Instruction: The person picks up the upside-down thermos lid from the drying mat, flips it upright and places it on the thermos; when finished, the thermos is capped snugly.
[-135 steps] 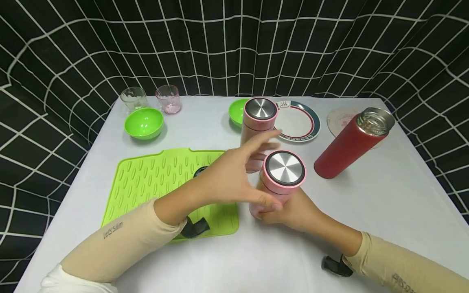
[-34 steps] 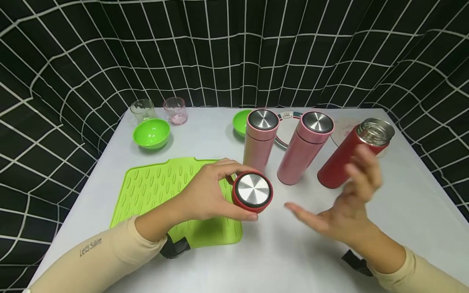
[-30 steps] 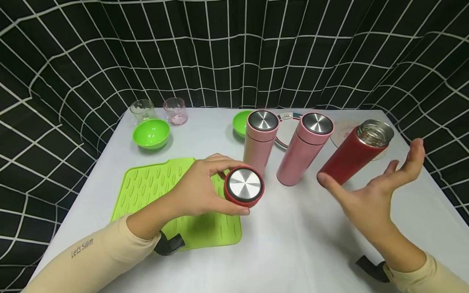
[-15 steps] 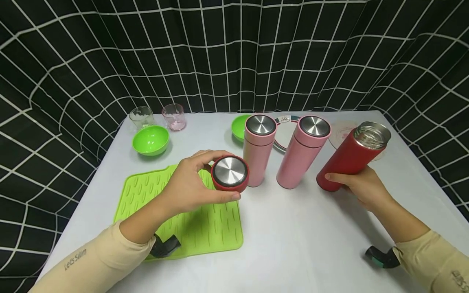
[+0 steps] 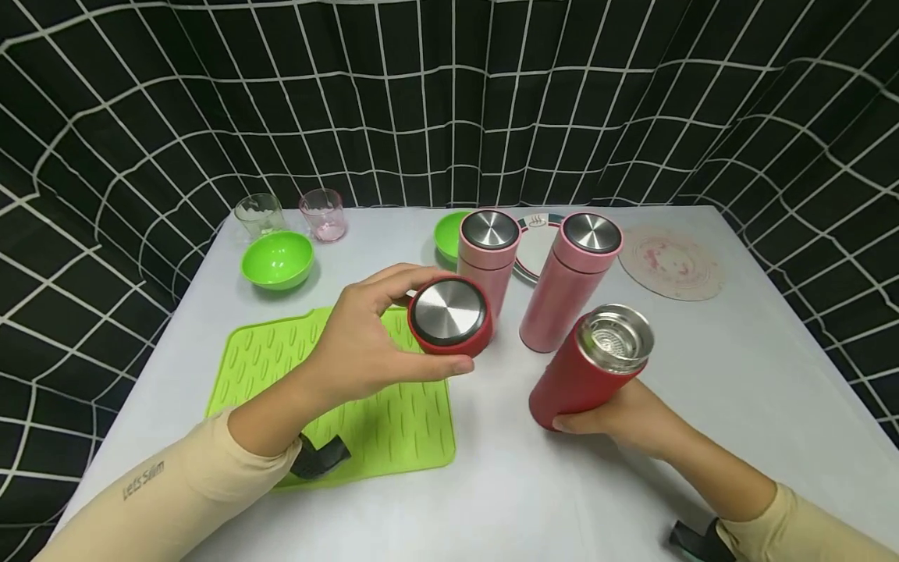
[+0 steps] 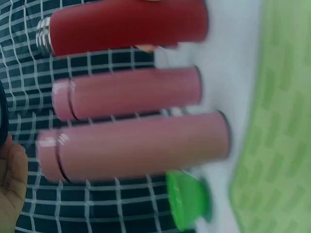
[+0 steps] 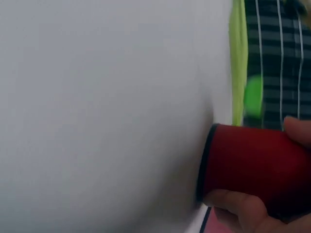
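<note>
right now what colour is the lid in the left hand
Red with a brushed silver metal top; the lid shows best in the head view.

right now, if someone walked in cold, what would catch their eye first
Front and centre, the left hand holds a red cap with a brushed steel top above the ribbed lime-green silicone mat. Just right of it, the right hand holds the tilted, open red steel flask by its lower end. Behind them stand two capped pink flasks on the white table.
</note>
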### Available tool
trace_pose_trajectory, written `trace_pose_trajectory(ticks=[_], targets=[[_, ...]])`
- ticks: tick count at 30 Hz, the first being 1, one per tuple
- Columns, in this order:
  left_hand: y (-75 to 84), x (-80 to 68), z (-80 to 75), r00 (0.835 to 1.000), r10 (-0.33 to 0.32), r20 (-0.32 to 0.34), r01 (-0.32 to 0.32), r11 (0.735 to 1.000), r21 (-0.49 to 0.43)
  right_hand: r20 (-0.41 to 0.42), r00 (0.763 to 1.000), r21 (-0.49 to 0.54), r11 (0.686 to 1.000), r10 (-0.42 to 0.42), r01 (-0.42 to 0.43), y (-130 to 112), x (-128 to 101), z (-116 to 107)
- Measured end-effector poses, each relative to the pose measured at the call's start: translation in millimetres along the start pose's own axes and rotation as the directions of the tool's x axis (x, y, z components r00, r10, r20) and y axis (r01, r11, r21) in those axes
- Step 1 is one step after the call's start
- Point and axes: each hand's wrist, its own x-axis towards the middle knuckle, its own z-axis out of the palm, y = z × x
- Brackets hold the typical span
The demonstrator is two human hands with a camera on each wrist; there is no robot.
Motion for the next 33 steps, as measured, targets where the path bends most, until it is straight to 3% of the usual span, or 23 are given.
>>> trace_pose_trajectory(ticks=[6, 11, 19, 23, 28, 33], targets=[[21.1, 16.6, 22.5, 0.994, 0.110, 0.015, -0.110, 0.994, -0.015, 0.064, 0.992, -0.014, 0.994, -0.107, 0.108, -11.0, 8.3, 40.5], [28.4, 23.4, 36.6, 0.992, 0.107, 0.062, -0.108, 0.994, 0.009, 0.098, 0.989, -0.033, 0.993, -0.111, 0.115, -13.9, 8.6, 56.6], [27.8, 19.7, 49.6, 0.989, 0.086, 0.124, -0.100, 0.988, 0.115, 0.073, 0.991, -0.070, 0.990, -0.116, 0.121, -16.1, 7.7, 63.8], [24.4, 19.9, 53.4, 0.982, 0.138, 0.127, -0.156, 0.977, 0.146, 0.068, 0.990, -0.068, 0.990, -0.119, 0.124, -16.7, 7.4, 64.8], [21.8, 20.0, 52.1, 0.972, 0.168, 0.166, -0.192, 0.971, 0.143, 0.063, 0.988, -0.072, 0.987, -0.138, 0.142, -16.6, 8.3, 65.5], [19.0, 19.3, 50.0, 0.960, 0.129, 0.249, -0.159, 0.982, 0.105, 0.070, 0.980, -0.060, 0.980, -0.185, 0.189, -15.3, 10.0, 66.1]])
